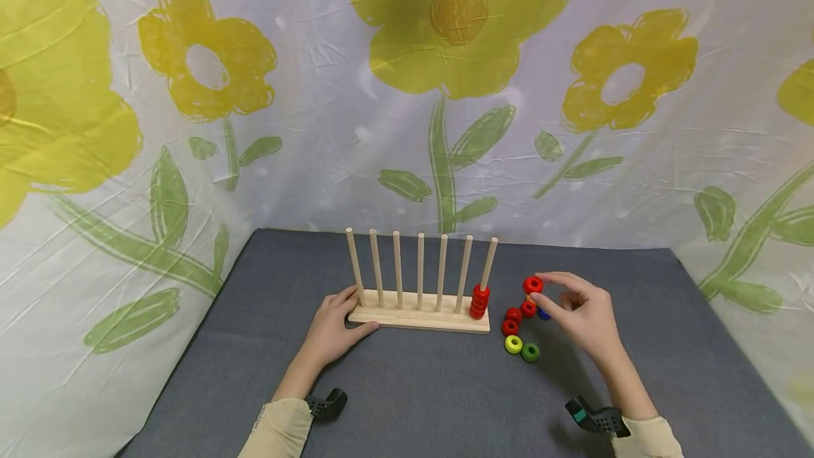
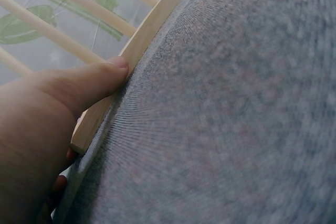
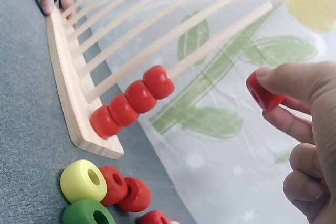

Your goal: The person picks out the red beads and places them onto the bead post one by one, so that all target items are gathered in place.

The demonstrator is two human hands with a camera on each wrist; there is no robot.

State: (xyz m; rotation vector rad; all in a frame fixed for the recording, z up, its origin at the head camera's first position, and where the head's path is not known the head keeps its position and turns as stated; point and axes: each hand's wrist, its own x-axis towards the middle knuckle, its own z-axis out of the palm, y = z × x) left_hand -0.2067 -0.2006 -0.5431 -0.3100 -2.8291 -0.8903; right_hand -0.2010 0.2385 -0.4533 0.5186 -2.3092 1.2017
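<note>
A wooden base with several upright pegs [image 1: 420, 314] stands on the cloth. Its rightmost peg carries a stack of red beads [image 3: 123, 109]. My left hand [image 1: 333, 327] grips the left end of the base, thumb [image 2: 107, 74] along the front edge and fingers behind. Between thumb and fingertips, my right hand [image 1: 581, 309] pinches a red bead [image 3: 262, 90], raised above the loose beads and right of the stack. Beneath it lie loose red beads [image 3: 135, 194], a yellow bead [image 1: 513, 344], a green bead [image 1: 531, 352] and a partly hidden blue bead [image 1: 543, 314].
Dark grey cloth [image 1: 420, 394] covers the table. A pale curtain with painted yellow flowers [image 1: 305, 161] hangs behind and at both sides. Each wrist wears a black strap device, one on the left [image 1: 327, 406] and one on the right [image 1: 596, 417].
</note>
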